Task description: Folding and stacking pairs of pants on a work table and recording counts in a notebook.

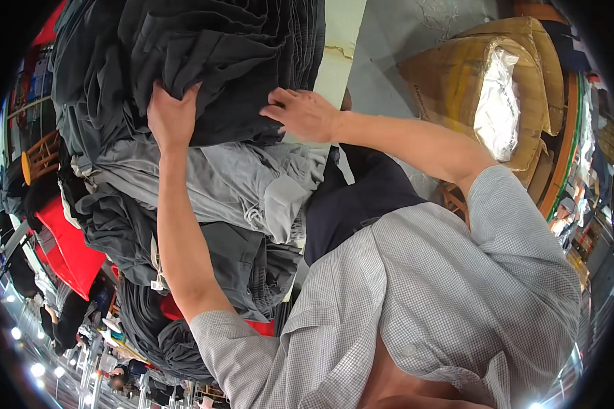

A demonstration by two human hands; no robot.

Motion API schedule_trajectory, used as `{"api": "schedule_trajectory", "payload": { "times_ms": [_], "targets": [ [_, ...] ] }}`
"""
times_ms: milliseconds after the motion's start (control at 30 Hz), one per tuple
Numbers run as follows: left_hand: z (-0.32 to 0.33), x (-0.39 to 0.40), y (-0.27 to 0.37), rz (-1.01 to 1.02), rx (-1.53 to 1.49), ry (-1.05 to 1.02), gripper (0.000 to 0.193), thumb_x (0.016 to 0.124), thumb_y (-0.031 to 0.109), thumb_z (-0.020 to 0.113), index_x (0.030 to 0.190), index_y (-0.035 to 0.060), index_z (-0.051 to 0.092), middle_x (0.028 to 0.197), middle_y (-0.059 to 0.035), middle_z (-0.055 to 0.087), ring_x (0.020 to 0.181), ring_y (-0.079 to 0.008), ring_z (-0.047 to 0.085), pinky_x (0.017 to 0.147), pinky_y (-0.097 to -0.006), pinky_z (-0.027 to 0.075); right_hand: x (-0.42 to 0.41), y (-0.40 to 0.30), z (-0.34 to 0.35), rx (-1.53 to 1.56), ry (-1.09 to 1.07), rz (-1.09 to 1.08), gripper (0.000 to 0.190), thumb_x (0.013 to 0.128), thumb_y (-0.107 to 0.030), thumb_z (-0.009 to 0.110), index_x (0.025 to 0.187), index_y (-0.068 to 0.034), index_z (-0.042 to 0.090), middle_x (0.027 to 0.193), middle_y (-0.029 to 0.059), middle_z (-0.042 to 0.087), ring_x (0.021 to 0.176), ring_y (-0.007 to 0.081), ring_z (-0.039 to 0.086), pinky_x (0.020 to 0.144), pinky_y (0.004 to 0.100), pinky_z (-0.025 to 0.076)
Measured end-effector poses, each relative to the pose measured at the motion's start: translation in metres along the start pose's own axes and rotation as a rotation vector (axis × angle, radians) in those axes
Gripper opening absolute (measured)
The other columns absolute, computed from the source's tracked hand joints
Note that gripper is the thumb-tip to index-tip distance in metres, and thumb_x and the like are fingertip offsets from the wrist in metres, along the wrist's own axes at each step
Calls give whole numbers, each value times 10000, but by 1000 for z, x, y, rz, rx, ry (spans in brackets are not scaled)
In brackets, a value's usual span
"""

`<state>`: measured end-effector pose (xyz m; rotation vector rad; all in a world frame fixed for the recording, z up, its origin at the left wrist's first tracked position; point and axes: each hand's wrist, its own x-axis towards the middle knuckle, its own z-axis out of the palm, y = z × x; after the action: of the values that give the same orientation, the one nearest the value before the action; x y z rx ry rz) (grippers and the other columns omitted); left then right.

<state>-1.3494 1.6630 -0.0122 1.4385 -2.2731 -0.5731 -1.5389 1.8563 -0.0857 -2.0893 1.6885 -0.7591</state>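
My left hand (174, 112) grips a fold of a dark grey garment (230, 56) on top of a thick stack of similar garments, its fingertips hidden in the cloth. To the right, my right hand (304, 112) is by the stack's near right corner, fingers bent and apart, with nothing seen between them. Beneath and nearer to me lies a pile of light grey garments (210, 174) with gathered waistbands, a knotted drawcord (254, 217) showing on one. Closer still are more dark grey garments (235, 260), and a small white tag (156, 284) hangs at their left.
The pale table edge (340, 51) runs along the right of the stack. Beyond it, on the grey floor, stands a large taped cardboard box (440, 76) with white plastic packaging (497, 107) on it. Red fabric (71, 245) and a wooden stool (41, 156) are at the left.
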Motion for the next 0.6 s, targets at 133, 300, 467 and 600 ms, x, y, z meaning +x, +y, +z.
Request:
{"api": "schedule_trajectory", "payload": {
  "times_ms": [133,300,467,600],
  "targets": [
    [0,-7,-7,-23,5,-27,612,829,341,833,1268,-26,616,1201,-260,700,1149,-445,654,932,-451,519,27,-5,-9,74,-50,77,170,882,-198,713,995,-85,655,1049,94,613,978,340,656,841,441,568],
    [-12,-21,-10,181,161,126,545,873,295,777,1231,-76,598,1125,-276,691,1075,-443,655,904,-470,525,120,9,-47,179,199,24,194,932,-241,674,983,-56,703,971,133,671,965,383,655,834,446,546],
    [17,-86,26,141,-178,-175,221,947,151,706,1094,-13,691,995,-239,699,955,-411,686,828,-429,547,114,16,-55,165,99,86,182,939,-211,657,1002,-52,718,1021,134,680,1006,378,656,870,449,535],
    [65,-42,-13,139,-175,-268,230,1016,233,610,1085,50,731,938,-279,686,912,-480,667,718,-469,551,110,8,-44,229,155,71,181,943,-220,662,1010,-63,719,1041,123,677,1016,360,661,880,442,534]
  ]
}}
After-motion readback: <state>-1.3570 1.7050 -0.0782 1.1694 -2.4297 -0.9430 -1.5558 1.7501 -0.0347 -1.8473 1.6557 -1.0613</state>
